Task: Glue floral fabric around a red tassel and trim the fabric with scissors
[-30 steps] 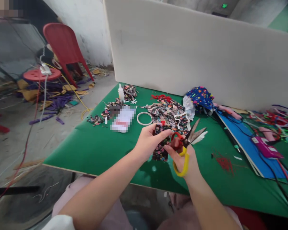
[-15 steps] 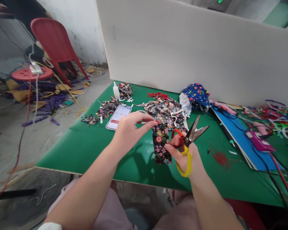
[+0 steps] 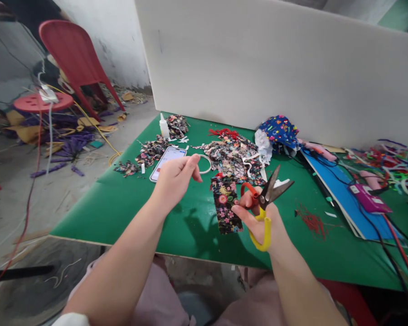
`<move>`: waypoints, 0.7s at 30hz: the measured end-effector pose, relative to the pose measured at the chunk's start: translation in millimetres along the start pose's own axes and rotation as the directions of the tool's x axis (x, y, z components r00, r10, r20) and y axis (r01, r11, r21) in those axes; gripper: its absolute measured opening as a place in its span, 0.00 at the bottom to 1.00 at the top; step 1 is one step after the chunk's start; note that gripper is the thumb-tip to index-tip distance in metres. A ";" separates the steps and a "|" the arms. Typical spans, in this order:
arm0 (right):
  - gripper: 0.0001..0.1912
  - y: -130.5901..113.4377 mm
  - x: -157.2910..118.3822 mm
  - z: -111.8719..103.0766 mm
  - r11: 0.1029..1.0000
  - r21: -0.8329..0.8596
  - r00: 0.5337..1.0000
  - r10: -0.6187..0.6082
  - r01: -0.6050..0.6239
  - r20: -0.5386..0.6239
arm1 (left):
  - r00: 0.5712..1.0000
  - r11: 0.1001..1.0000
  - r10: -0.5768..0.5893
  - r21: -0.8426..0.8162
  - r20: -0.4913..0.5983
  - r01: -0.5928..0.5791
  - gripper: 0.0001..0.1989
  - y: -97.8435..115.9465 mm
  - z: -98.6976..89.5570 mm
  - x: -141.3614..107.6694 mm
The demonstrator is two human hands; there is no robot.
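Note:
My right hand [image 3: 258,217] pinches a dark floral fabric strip [image 3: 226,203] between thumb and finger. Scissors [image 3: 267,194] with one red and one yellow handle loop hang on the same hand, their blades apart and pointing up to the right. A bit of red shows at the strip's top end. My left hand [image 3: 175,179] is closed, thumb against curled fingers, left of the strip and apart from it; whether anything is between its fingers is hidden. A thin white ring [image 3: 207,165] shows right beside its fingertips; whether they touch cannot be told.
On the green table [image 3: 122,208] lie a phone [image 3: 163,165], piled floral fabric [image 3: 224,158], a white bottle [image 3: 163,127] and red threads [image 3: 311,222]. Further right are a blue folder [image 3: 340,194], a purple device [image 3: 370,199] and cords. A white panel [image 3: 258,68] stands behind.
My left hand has let go of the strip's top end and moved left, towards the phone and white ring. The right hand keeps the strip and scissors almost where they were.

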State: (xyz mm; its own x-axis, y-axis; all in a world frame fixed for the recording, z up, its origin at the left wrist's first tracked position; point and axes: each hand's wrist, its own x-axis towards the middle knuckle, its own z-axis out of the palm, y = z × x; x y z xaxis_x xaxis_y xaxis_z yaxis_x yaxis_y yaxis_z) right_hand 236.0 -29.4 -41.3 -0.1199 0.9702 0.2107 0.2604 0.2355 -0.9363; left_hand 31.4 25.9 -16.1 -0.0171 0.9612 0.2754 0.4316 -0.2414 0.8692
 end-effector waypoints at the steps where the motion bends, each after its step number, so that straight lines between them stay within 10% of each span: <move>1: 0.11 0.8 0.1 0.1 1.000 0.002 1.000 0.000 0.000 0.000 | 0.999 1.000 0.015 -0.011 0.040 -0.014 0.23 0.8 -0.5 -1.2; 7: 0.12 9.2 0.4 -0.1 1.000 -0.004 1.000 0.001 -0.001 0.012 | 0.944 0.998 0.025 -0.064 0.328 -0.004 0.15 2.7 4.6 -5.6; 13: 0.15 4.6 4.4 2.0 1.000 0.019 1.000 0.024 -0.024 -0.006 | 0.986 0.967 -0.133 -0.203 0.103 0.152 0.28 -4.3 5.2 -0.3; 18: 0.14 3.8 3.9 0.0 0.999 -0.033 0.999 0.035 -0.035 0.003 | 0.862 0.931 -0.034 -0.297 0.507 0.211 0.16 6.0 12.8 -7.5; 21: 0.12 -2.6 0.8 -4.7 0.994 -0.107 0.999 0.037 -0.035 0.019 | 0.862 0.857 -0.023 -0.435 0.507 0.278 0.10 8.1 22.1 -13.1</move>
State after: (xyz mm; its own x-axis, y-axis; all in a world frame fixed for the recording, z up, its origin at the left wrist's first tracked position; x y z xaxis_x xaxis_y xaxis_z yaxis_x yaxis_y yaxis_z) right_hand 239.7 -29.0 -37.4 -0.1284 0.9770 0.1700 0.3657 0.2060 -0.9077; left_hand 55.0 14.4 -21.8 0.4329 0.9014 0.0092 -0.0270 0.0028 0.9996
